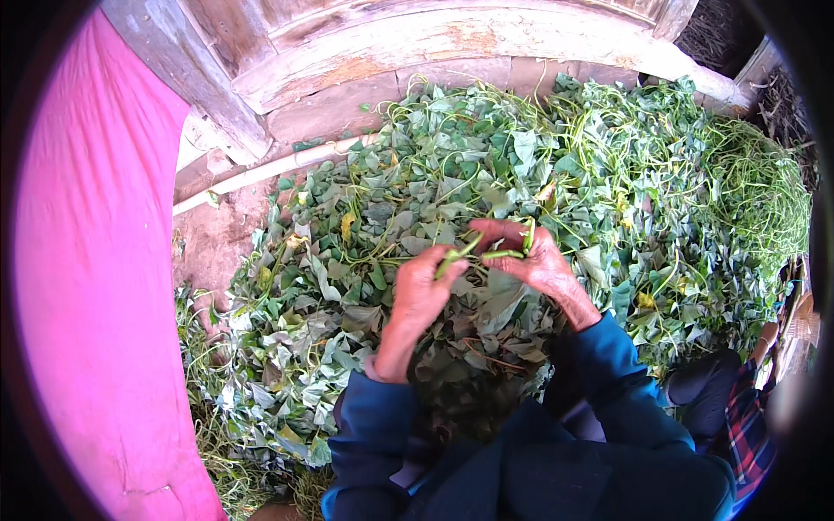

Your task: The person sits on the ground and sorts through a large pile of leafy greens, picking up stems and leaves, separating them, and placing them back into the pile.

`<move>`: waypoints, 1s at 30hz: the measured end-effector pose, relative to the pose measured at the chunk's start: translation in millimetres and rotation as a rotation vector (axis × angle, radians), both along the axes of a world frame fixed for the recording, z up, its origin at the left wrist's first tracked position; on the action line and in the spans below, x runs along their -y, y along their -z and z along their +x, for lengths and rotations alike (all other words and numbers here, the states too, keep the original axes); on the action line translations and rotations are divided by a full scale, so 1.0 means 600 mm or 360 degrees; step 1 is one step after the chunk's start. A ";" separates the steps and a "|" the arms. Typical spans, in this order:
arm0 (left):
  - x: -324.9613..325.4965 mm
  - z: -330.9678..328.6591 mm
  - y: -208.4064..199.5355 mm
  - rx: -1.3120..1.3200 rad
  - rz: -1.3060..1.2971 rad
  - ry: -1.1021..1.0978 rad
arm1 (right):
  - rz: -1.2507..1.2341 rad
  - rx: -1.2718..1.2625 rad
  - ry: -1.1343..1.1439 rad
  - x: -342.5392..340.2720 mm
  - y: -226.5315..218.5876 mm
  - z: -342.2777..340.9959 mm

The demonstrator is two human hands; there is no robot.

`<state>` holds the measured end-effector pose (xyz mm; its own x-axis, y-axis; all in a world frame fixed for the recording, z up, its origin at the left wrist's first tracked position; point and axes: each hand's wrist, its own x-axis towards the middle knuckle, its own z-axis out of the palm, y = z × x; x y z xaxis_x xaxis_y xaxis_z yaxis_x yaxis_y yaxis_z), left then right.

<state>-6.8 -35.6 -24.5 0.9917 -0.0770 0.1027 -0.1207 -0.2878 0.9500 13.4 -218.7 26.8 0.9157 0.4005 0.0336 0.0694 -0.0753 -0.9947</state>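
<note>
Both of my hands are close together over a broad heap of green leafy vines (pixel 486 165). My left hand (pixel 421 291) is closed around a short green stem (pixel 469 246) that points up toward the other hand. In my right hand (pixel 543 260), the fingers are curled around green stem pieces (pixel 504 254); one end sticks up beside the knuckles. A small gap separates the fingertips of the two hands. Wilted leaves, some yellow, lie just beneath them.
Pink cloth (pixel 104 278) hangs along the left side. A pale pole (pixel 278 169) lies before the worn wooden door frame (pixel 434 39) at the back. On the far right is a pile of thin stripped stems (pixel 756 191). Another person's plaid clothing (pixel 751 434) shows at lower right.
</note>
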 end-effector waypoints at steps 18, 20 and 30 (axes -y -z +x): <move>0.017 -0.011 -0.051 -0.0139 -0.0195 0.0224 | 0.0982 -0.1481 0.0165 0.013 0.045 -0.008; 0.029 -0.009 -0.047 0.0283 0.0144 0.0367 | 0.1092 -0.1383 -0.0020 0.012 0.040 -0.014; 0.025 -0.001 -0.027 -0.0286 -0.0962 0.0618 | 0.0165 -0.0119 -0.0221 0.007 0.055 -0.015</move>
<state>-7.6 -50.8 -8.1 0.9102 -0.4070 0.0767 0.0653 0.3238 0.9439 4.3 -222.6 -6.1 0.8534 0.5211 0.0150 -0.0025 0.0328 -0.9995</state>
